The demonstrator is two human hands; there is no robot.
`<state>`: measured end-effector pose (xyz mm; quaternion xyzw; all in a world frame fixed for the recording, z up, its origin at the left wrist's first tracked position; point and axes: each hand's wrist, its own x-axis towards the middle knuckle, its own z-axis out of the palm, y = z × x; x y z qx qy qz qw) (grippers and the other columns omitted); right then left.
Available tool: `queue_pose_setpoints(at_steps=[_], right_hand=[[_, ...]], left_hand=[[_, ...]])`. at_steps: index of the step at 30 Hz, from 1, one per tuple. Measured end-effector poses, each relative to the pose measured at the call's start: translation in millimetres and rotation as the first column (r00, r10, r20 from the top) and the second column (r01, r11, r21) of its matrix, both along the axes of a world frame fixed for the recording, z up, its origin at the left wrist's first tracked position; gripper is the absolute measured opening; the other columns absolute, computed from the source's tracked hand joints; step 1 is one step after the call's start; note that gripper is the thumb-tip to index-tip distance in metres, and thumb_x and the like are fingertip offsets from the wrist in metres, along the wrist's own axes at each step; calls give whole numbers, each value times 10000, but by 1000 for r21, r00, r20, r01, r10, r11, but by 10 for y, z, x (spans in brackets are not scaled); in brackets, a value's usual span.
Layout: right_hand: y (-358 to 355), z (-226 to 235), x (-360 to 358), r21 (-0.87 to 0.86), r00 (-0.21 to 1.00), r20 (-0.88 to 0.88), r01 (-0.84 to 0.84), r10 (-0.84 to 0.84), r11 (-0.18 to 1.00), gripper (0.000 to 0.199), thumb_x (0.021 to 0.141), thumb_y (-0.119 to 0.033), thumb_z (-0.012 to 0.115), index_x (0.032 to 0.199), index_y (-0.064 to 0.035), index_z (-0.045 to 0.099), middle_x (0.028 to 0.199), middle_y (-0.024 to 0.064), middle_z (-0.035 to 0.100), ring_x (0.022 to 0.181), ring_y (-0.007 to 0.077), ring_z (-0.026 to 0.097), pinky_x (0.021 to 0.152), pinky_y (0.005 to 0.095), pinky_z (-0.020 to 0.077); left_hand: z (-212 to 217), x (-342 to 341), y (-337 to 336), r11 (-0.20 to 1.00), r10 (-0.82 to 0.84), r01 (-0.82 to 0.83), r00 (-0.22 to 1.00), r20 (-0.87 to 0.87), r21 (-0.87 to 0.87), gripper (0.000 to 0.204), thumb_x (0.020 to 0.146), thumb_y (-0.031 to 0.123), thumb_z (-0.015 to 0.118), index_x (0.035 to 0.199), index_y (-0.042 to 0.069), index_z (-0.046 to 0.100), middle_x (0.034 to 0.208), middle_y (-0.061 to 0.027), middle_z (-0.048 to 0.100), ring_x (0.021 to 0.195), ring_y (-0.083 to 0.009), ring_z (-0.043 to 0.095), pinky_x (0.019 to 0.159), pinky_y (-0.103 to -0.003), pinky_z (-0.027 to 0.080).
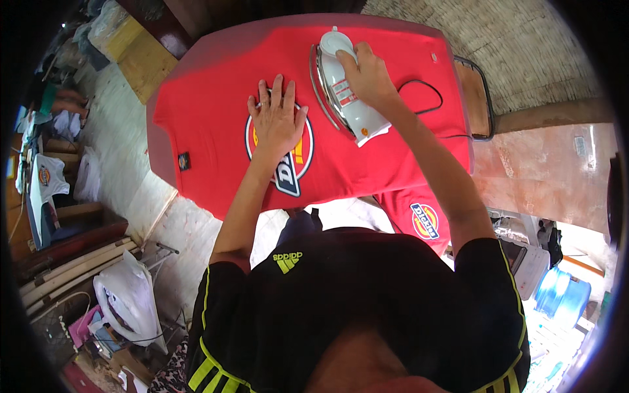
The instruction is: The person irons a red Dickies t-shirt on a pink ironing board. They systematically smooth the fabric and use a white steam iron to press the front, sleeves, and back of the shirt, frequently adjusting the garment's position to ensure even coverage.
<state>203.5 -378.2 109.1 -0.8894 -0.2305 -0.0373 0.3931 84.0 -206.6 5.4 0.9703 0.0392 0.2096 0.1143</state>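
I see the right hand [371, 77] gripping the clothes iron [360, 119] from above, sensible for something likely heavy, over the soft-looking red T-shirt [213, 108], where the left hand [278, 124] lies spread, clasping nothing.

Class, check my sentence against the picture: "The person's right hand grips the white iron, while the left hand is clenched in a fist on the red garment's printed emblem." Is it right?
Not quite. The head view shows the left hand lying open, fingers spread, on the red garment's printed emblem, not clenched in a fist. The right hand does grip the white iron.
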Motion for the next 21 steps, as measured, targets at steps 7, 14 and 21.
queue_pose_setpoints(at_steps=[7,14,21], right_hand=[[419,182,838,-201,991,124,-18,44,979,503,970,-358,515,1082,131,485,874,385,632,870,513,654,766,546,534],[-376,83,787,-332,996,90,26,5,943,502,976,-388,495,1141,86,501,920,349,641,894,471,667,787,512,541],[-649,128,949,-127,929,-110,340,-354,932,629,922,-473,532,1108,128,519,1030,392,609,1019,525,608,879,530,491]], left_hand=[[-43,1140,401,987,56,-43,996,-74,157,637,984,548,394,1508,186,362,1609,-74,242,1474,-389,207,1156,-620,170],[49,1326,425,986,68,-45,988,-139,162,678,972,602,369,1527,213,334,1630,-40,193,1488,-352,187,1183,-586,146],[60,1324,401,980,94,-63,983,-157,191,695,964,630,349,1527,223,334,1629,-18,198,1493,-329,187,1192,-566,149]])
